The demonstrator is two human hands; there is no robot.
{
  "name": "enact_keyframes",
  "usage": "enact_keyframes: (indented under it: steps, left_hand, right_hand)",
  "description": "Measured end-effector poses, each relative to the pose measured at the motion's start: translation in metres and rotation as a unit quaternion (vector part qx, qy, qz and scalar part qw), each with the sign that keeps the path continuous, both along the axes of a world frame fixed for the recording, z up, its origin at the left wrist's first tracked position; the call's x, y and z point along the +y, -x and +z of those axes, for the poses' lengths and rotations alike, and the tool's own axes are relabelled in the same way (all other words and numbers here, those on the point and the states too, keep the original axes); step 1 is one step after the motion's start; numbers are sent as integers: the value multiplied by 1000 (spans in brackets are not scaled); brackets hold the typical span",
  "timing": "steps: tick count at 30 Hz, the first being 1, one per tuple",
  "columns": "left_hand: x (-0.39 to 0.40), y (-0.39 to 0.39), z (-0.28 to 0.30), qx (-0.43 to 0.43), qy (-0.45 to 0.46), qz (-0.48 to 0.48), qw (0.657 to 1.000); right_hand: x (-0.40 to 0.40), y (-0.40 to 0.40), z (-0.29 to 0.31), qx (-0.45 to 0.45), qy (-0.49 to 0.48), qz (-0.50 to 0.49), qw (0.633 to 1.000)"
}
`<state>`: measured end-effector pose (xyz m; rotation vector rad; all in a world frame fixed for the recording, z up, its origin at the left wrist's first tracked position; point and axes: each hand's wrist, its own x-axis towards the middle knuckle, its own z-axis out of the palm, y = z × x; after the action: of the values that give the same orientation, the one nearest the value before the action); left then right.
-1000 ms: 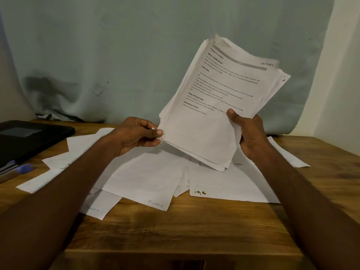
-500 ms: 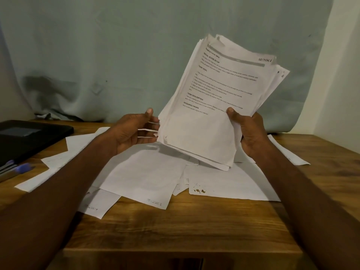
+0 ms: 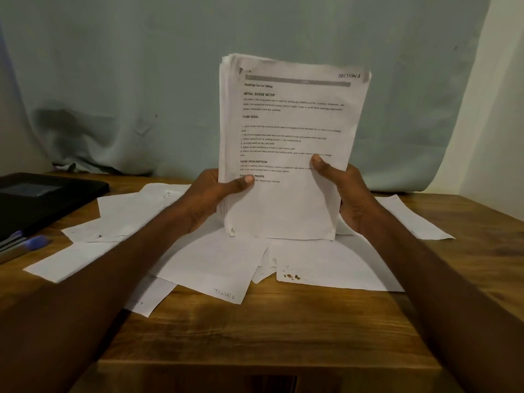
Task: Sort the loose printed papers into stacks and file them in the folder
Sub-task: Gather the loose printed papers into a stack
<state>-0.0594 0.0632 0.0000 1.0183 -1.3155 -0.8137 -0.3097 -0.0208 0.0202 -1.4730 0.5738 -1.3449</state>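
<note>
Both hands are gripping one stack of papers [image 3: 286, 154] upright, left hand [image 3: 211, 198] and right hand [image 3: 344, 194] clamping opposite edges, thumbs in front; its bottom edge is resting on loose sheets [image 3: 212, 265] (likely squaring the pile); the folder [image 3: 42, 202] is waiting far left.

head view | faces forward-down | close over table [image 3: 255, 330]

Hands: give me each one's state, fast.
Left hand: grips the paper stack at its left edge.
Right hand: grips the same stack at its right edge.
</note>
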Motion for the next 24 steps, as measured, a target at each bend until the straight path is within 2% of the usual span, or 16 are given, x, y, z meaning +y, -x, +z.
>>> enact_keyframes:
  steps: [4, 6, 11, 15, 20, 24]
  left_hand:
    - [0, 19, -18, 45, -50, -34, 997]
    - [0, 22, -17, 54, -44, -32, 997]
    - [-2, 11, -3, 36, -10, -28, 999]
    - [-2, 10, -6, -13, -9, -54, 998]
    - [2, 2, 6, 20, -12, -61, 998]
    - [3, 6, 6, 17, -19, -64, 998]
  right_hand:
    - [-3, -4, -12, 33, -11, 9, 999]
    - [-5, -6, -14, 22, -19, -3, 1000]
    - [-3, -2, -1, -38, -25, 8, 999]
    - [3, -4, -2, 38, 6, 5, 999]
    - [3, 7, 8, -14, -26, 11, 1000]
    - [8, 5, 5, -3, -18, 23, 1000]
